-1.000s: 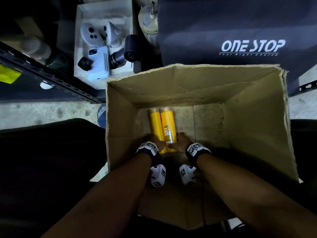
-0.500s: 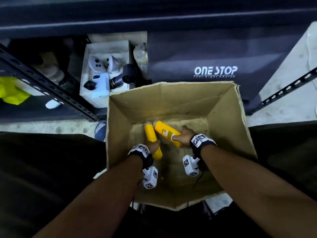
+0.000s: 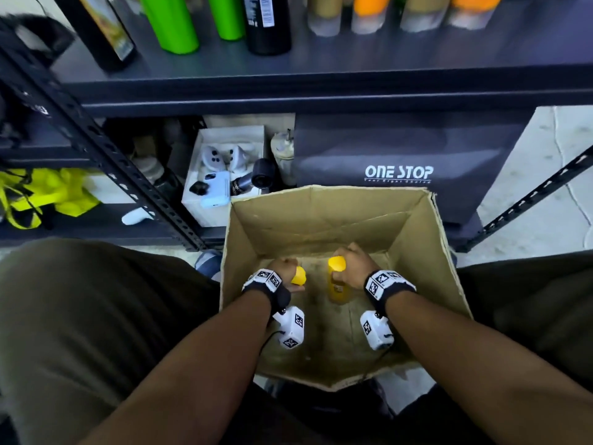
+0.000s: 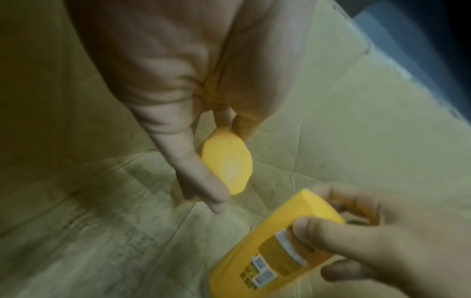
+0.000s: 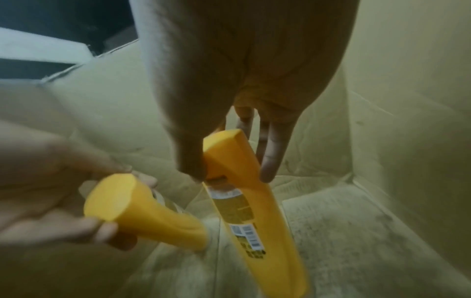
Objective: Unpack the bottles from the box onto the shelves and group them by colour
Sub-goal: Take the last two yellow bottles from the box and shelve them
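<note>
Each hand holds a yellow bottle inside the open cardboard box (image 3: 417, 252). My left hand (image 3: 284, 268) grips one yellow bottle (image 3: 299, 276) near its flat end; the left wrist view shows that bottle (image 4: 226, 163) end-on between thumb and fingers. My right hand (image 3: 353, 266) grips the labelled yellow bottle (image 3: 337, 284), which hangs upright; in the right wrist view this bottle (image 5: 252, 211) points down at the box floor, beside the left bottle (image 5: 142, 213). Both bottles are off the box floor.
The shelf (image 3: 321, 75) above the box carries green bottles (image 3: 173, 24), black bottles (image 3: 266, 24) and orange and tan ones (image 3: 369, 11). Below stand a dark "ONE STOP" bag (image 3: 398, 175) and a white tray of gadgets (image 3: 221, 175). A slotted shelf post (image 3: 106, 155) slants at left.
Both hands have lifted the two yellow bottles from lying on the box floor and drawn them apart; the right bottle has swung upright. The head view has tilted up to show the upper shelf.
</note>
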### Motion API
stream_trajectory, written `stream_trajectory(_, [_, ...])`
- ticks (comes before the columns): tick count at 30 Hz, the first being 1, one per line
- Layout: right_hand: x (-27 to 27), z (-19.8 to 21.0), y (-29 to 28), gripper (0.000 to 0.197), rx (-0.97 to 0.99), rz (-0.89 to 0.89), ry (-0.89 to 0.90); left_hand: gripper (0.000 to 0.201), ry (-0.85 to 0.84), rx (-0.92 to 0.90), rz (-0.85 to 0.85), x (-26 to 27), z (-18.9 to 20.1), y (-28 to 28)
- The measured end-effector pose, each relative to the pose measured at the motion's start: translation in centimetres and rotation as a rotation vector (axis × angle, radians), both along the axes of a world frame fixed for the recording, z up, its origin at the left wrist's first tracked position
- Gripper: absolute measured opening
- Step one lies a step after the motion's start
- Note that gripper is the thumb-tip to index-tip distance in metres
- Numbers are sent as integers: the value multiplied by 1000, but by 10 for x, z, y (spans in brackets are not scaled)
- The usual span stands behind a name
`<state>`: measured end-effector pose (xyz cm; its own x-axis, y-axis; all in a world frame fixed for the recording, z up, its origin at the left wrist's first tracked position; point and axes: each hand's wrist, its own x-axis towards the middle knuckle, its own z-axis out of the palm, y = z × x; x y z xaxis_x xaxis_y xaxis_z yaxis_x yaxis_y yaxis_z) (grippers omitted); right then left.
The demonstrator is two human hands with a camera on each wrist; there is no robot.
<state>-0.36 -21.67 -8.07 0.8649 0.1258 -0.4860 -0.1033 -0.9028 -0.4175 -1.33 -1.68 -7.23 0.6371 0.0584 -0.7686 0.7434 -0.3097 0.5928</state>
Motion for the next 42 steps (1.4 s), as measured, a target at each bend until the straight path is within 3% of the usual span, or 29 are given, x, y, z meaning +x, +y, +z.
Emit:
stream_trajectory(2, [0,0,-2,57,6,-36,-8,43,-11,10,36,0,1,-5])
stream_trajectory(3, [1,0,-3,58,14,-60,-12,45,-9,-5,56,2,-1,-7])
stream_trajectory(7, [1,-4,-8,61,59,-155,16,68,-94,119,-140,6,-2,-5])
stream_trajectory(11, [-1,-15,-11,61,163,-262,67,60,-140,255,-257,7,-12,0])
stream_trajectory(15, [-8,-29,-11,70,270,-338,123,57,-279,318,-223,10,-27,4])
stream_trajectory(18, [-9,-39,-11,74,376,-452,134,58,-310,210,-121,18,-37,5])
stream_trajectory(24, [-7,-63,-7,72,503,-489,238,63,-318,174,-28,35,-59,8])
stream_trajectory(29, [-5,-83,-2,58,506,-492,264,75,-285,160,-21,43,-79,10])
stream_trajectory(32, [-4,-93,-1,65,515,-535,285,76,-275,148,20,43,-93,13])
stream_trajectory(35, [-3,-102,1,72,506,-605,256,76,-252,148,47,44,-101,16])
stream_trajectory(42, [-7,-106,12,63,585,-643,205,72,-245,140,90,38,-98,10])
